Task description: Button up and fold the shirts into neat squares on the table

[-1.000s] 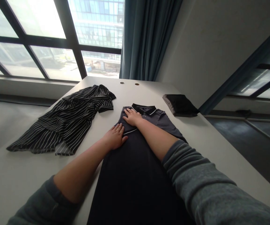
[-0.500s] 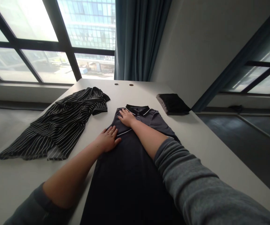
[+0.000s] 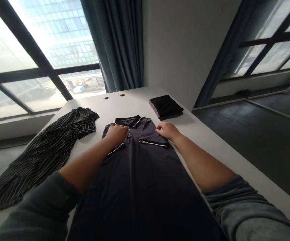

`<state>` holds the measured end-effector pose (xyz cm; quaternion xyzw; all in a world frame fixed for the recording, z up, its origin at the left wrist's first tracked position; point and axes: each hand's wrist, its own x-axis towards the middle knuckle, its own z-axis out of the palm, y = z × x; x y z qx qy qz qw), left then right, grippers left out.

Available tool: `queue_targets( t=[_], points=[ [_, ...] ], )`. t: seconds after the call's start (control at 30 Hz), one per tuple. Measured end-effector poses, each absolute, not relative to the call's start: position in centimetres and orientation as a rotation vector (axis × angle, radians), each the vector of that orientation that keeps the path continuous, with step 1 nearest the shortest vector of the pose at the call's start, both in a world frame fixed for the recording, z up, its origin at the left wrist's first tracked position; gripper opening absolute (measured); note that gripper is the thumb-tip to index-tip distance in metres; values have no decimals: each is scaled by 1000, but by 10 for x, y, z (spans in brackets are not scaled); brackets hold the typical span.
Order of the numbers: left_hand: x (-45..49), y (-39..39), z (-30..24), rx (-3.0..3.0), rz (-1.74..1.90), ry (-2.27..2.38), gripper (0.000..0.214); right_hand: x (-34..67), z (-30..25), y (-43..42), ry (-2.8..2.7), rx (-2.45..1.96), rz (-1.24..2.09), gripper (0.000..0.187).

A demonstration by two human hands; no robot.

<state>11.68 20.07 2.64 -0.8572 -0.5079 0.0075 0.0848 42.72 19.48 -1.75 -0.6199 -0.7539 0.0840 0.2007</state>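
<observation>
A dark grey polo shirt (image 3: pixel 139 180) with white-trimmed collar and sleeves lies face up along the white table (image 3: pixel 210 140), collar away from me. Both its sleeves are folded inward. My left hand (image 3: pixel 117 133) rests palm down on the shirt's left shoulder beside the collar, fingers slightly bent and holding nothing. My right hand (image 3: pixel 167 130) sits at the outer edge of the right shoulder fold, its fingers curled onto the fabric there.
A black-and-white striped shirt (image 3: pixel 46 150) lies crumpled on the table's left side. A folded black garment (image 3: pixel 166 106) sits at the far right. Behind the table are teal curtains (image 3: pixel 119 47) and large windows; the table's right edge drops to dark floor.
My right hand moved from the left shoulder across to the shirt's right side, where the sleeve now lies folded in. My left hand slid up onto the left shoulder. The view swung right.
</observation>
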Motion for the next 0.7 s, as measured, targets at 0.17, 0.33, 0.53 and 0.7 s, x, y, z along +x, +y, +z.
queue_targets(
  t=[0.17, 0.33, 0.53, 0.7],
  points=[
    [207, 288, 14, -2700, -58, -1273, 37, 415, -11, 150, -2351, -1501, 206, 27],
    [240, 349, -7, -2993, 160, -1025, 68, 406, -8, 117, -2481, -1592, 266, 26],
    [252, 385, -12, -3059, 306, -975, 55, 403, -10, 125, -2436, -1641, 300, 17],
    [267, 399, -7, -3191, 329, -1032, 44, 403, -11, 127, -2415, -1646, 321, 18]
  ],
)
